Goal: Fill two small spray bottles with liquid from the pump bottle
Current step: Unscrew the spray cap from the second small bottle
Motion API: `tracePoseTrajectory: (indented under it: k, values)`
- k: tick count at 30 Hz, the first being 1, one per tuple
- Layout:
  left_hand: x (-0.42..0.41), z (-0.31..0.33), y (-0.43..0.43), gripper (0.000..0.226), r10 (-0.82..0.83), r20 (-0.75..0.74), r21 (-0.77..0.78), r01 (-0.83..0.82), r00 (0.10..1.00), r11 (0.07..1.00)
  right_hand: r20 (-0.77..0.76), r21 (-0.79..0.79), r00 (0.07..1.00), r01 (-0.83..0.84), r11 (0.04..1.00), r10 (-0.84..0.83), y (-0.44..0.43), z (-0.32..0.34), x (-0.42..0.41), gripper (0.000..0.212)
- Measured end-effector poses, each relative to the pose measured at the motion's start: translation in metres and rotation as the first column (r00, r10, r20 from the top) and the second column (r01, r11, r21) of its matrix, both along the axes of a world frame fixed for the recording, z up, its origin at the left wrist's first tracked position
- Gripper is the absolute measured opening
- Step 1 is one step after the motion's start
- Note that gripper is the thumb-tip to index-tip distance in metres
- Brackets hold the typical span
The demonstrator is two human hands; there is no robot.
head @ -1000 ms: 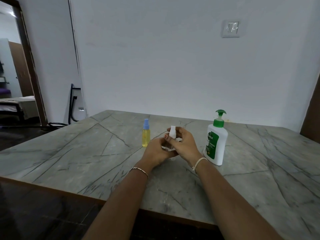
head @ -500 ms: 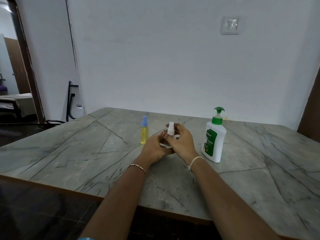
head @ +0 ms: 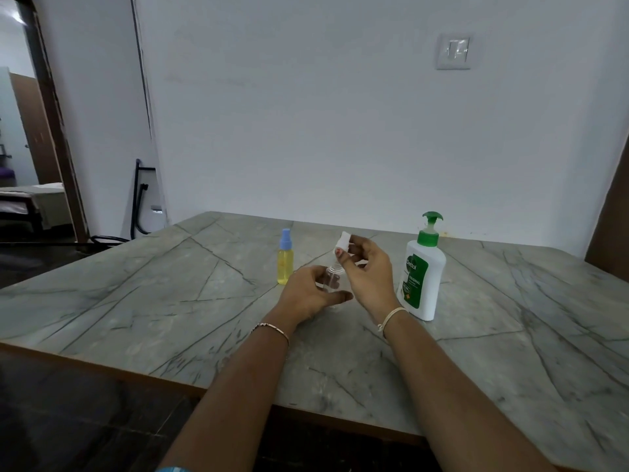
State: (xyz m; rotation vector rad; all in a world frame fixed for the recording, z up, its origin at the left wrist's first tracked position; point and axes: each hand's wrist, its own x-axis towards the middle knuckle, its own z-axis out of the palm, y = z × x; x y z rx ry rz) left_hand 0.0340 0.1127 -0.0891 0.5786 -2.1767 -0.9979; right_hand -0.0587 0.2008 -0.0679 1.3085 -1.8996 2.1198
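A small clear spray bottle [head: 332, 278] stands on the marble table [head: 170, 301], held around its body by my left hand [head: 308, 294]. Its threaded neck is bare. My right hand [head: 369, 270] holds the white spray cap [head: 343, 241] lifted just above and slightly right of the bottle's neck. To the left stands a second small spray bottle [head: 285, 258] with yellow liquid and a blue cap on. The white pump bottle [head: 422, 277], with a green pump and green label, stands upright just right of my right hand.
The table ends at a white wall behind, with a switch plate [head: 454, 51] high up. A dark doorway [head: 30, 148] opens at the left, with black metal tubing [head: 138, 199] leaning beside it. The table's front edge runs near my forearms.
My right hand has lifted the white spray cap off the clear bottle and moved it up. My left hand has spread a little around the bottle.
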Motion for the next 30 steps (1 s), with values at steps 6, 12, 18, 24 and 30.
tracePoseTrajectory:
  k: [6,12,18,24,30]
  values:
    - [0.002,0.001,0.001,0.043,0.000,0.002,0.024,0.000,1.000,1.000,0.149,-0.218,0.987,-0.027,0.976,0.061,0.010,0.013,0.001,0.029]
    - [0.002,0.001,0.002,0.044,0.007,0.008,0.022,-0.008,1.000,1.000,0.243,-0.406,0.967,0.029,0.913,0.077,0.024,0.026,-0.006,0.025]
    - [0.002,0.001,-0.001,0.042,0.008,0.025,0.001,-0.008,1.000,1.000,0.298,-0.441,0.955,0.140,0.886,-0.002,0.033,0.025,-0.014,0.022]
    - [0.002,0.001,0.002,0.045,0.015,0.028,-0.026,-0.015,0.999,1.000,-0.197,-0.020,0.948,0.251,0.968,-0.250,0.031,0.001,-0.023,0.018]
    - [0.004,0.002,0.002,0.048,-0.004,0.030,0.003,0.004,1.000,1.000,-0.406,0.415,0.902,0.324,0.850,-0.146,0.035,-0.010,-0.027,0.010]
